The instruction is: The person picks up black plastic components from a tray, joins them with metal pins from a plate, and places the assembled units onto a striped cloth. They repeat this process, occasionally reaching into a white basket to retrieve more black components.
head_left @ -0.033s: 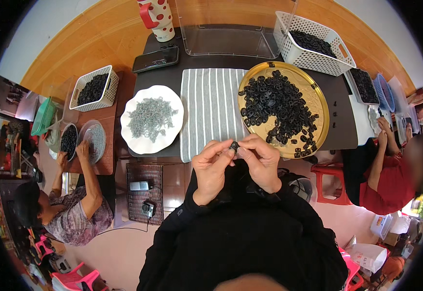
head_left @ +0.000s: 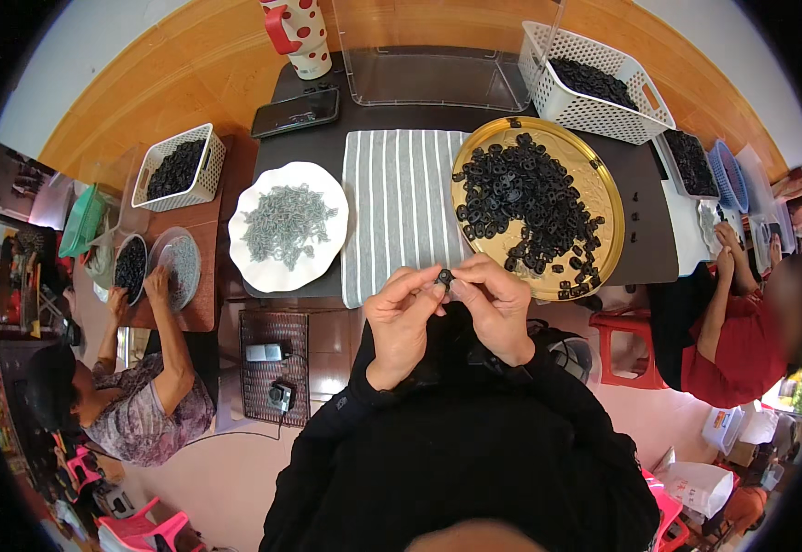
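Note:
My left hand (head_left: 397,331) and my right hand (head_left: 500,317) meet just past the table's near edge. Between their fingertips they pinch a small black plastic piece (head_left: 444,276) with a round knob-like end. Whether anything else is between the fingers is hidden. Beyond the hands lies a grey cloth with white stripes (head_left: 401,202). To its left, a white scalloped plate (head_left: 246,253) bears a heap of small grey metal pieces (head_left: 290,225). On the right, a round gold tray (head_left: 603,179) carries many black oval pieces with holes (head_left: 520,193).
Around the table are a phone (head_left: 297,112), a spotted tumbler (head_left: 301,41), a clear plastic box (head_left: 438,78) and a white basket (head_left: 635,120) of black parts. One person (head_left: 148,419) works at the left with bowls, another (head_left: 732,354) at the right.

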Tool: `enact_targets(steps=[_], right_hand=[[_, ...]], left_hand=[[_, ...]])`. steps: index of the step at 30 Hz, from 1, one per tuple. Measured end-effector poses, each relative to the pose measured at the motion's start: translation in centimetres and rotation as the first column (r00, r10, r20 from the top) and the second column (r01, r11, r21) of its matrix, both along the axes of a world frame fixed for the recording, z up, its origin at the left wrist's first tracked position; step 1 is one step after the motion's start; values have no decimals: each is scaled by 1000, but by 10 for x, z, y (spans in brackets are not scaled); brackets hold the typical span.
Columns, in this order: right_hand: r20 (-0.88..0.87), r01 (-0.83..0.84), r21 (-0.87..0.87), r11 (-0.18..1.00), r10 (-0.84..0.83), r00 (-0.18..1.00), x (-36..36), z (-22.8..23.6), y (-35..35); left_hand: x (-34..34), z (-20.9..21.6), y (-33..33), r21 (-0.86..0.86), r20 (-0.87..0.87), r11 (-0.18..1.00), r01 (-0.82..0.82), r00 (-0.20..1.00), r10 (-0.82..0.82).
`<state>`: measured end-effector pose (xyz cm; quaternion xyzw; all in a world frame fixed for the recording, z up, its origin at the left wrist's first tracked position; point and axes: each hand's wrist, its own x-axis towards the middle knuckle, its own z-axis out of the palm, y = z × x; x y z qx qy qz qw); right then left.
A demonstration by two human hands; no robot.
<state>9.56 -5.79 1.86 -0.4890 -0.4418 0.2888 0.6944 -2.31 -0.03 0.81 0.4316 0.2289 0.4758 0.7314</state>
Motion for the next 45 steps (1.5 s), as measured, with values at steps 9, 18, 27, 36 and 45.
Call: enact_targets(steps=[9, 18, 27, 36, 45], right_hand=[[55, -109, 45, 993, 106, 993, 12, 0, 2], [34, -134, 19, 991, 133, 990, 15, -2, -1], [264, -71, 18, 997, 64, 962, 10, 5, -8], [429, 39, 137, 990, -95, 898, -2, 12, -8], [274, -20, -47, 999, 32, 961, 18, 20, -12]], left_hand=[[3, 3, -2, -3, 41, 1000, -20, 999, 20], [-5, -4, 6, -62, 86, 987, 146, 986, -141], [-8, -3, 5, -25, 115, 984, 178, 978, -174], [-6, 1, 2, 9, 178, 983, 182, 967, -181], [-5, 4, 2, -58, -9, 973, 225, 974, -226]])
